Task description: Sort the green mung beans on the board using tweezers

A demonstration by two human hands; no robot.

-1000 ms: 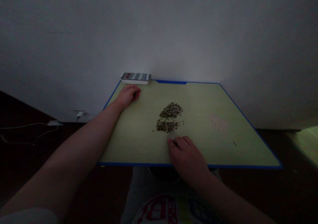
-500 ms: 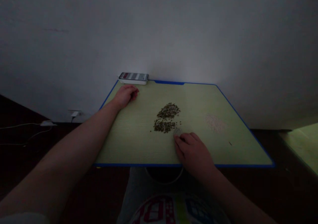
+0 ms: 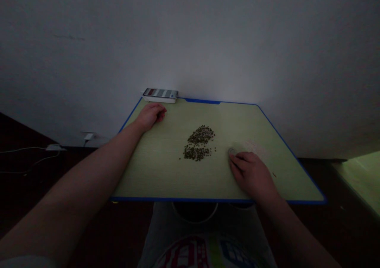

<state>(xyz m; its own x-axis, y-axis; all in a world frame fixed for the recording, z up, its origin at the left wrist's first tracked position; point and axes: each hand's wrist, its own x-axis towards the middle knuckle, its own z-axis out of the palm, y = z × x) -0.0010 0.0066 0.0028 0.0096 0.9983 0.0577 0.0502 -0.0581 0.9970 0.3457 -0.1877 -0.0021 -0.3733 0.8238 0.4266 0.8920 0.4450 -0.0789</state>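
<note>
My right hand (image 3: 252, 175) is closed with its fingertips on a small, clear round disc (image 3: 232, 151); its exact kind is too dim to make out. The hand is low over the green tabletop (image 3: 166, 173), between dark seeds or beans and a pale scatter. The dark grains lie in two adjoining heaps, a far heap (image 3: 202, 134) and a near heap (image 3: 196, 153). Partly behind my right hand spread small pale grains (image 3: 257, 147). At the far left, my left hand (image 3: 151, 115) rests on the tabletop in a loose fist, nothing visible in it.
A phone (image 3: 160, 93) lies on a white box (image 3: 160, 100) at the back left corner, near the wall. Toward the right edge is a small dark sliver (image 3: 274, 174). Below the front edge, a round container (image 3: 194, 212) sits by my lap. A plug and cables (image 3: 55, 147) are at left.
My right hand has moved right with the clear disc, from beside the dark heaps toward the pale grains. My left hand stays in place.
</note>
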